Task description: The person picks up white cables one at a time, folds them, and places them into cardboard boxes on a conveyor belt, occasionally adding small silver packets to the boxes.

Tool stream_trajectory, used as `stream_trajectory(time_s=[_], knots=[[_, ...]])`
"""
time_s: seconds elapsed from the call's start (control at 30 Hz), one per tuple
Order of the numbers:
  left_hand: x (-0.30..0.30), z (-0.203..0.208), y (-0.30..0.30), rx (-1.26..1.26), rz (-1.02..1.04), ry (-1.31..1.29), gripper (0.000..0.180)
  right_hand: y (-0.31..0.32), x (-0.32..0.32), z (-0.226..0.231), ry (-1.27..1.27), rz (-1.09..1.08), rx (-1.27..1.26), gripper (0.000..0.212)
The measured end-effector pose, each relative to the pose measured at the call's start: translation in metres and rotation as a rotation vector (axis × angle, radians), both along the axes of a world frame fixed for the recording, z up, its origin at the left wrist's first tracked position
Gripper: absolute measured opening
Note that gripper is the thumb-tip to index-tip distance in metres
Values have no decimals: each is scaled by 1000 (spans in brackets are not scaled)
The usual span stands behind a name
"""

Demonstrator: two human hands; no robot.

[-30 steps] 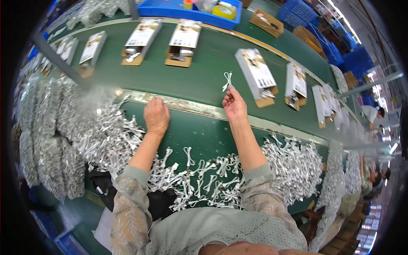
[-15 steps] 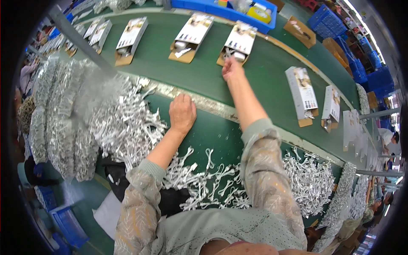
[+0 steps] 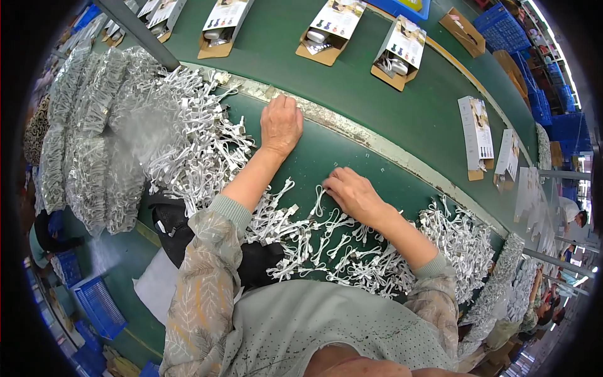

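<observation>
My right hand (image 3: 353, 196) is over the green worktop (image 3: 314, 164), thumb and fingers drawn together. Its fingertips meet the upper end of a looped white cable (image 3: 319, 201); whether they grip it is hidden. More bundled white cables (image 3: 342, 251) lie scattered in front of me. My left hand (image 3: 281, 127) rests curled by the worn metal ledge (image 3: 339, 127), knuckles up, its inside unseen. Beyond the ledge, printed white boxes stand on a green belt (image 3: 352, 81). The nearest open box (image 3: 405, 44) shows a white object in its open end.
A large heap of white cables (image 3: 201, 144) lies to the left, beside clear bags (image 3: 88, 144) packed with cables. Another heap (image 3: 461, 245) lies to the right. A grey metal post (image 3: 141, 31) rises at the upper left. Blue crates (image 3: 100, 308) stand on the floor.
My right hand has pulled back from the open box to the loose cables. The boxes have shifted rightward along the belt. My left hand stays curled near the ledge.
</observation>
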State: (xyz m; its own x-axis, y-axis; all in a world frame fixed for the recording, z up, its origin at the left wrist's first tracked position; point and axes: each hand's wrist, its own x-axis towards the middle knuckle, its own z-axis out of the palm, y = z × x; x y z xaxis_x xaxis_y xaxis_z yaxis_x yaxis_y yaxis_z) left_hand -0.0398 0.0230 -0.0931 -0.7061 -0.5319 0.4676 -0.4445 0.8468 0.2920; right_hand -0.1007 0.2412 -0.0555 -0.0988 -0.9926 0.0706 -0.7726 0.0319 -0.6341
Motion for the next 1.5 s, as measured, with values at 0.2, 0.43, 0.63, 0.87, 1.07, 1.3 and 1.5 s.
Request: stream_trajectory(time_s=[0.2,0.43,0.63,0.87,1.07,1.3,1.5], knots=[[-1,0,3,5,-6,23,9,-7,-31,3,-910,-544,195,20],[6,-1,2,-9,12,-23,13,-101,-98,-20,-1479,-924,-123,17],[-7,3,9,20,-7,-39,11,-126,-197,-63,-1555,-941,-290,28],[0,-3,-1,2,1,27,11,-83,-19,21,-400,2,22,15],[0,-4,1,9,4,13,11,-33,58,1,-8,225,-167,34],[3,-1,3,-3,1,52,10,15,10,6,6,-241,-27,8],[27,32,7,106,-5,-155,27,26,-3,18,-796,-686,173,20]])
